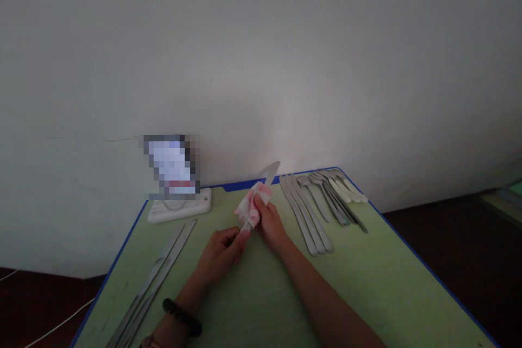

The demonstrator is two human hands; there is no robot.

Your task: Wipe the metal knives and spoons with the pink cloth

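I log, lower centre: left hand (223, 253), fingers clamped on knife (272, 174); right hand (271, 223), fingers pinching pink-and-white cloth (248, 207) around it; right of centre, three table knives (303, 212).

A wall (261, 65) stands behind a tabletop (253, 310). Over its middle, the left hand (221, 253) and right hand (271, 223) hold a knife (272, 173) with a cloth (253, 202) around it. Left lie more knives (173, 255); beyond them, a screen (168, 163) above a flat base (199, 204). Right lie three knives (304, 223), then spoons (320, 204).
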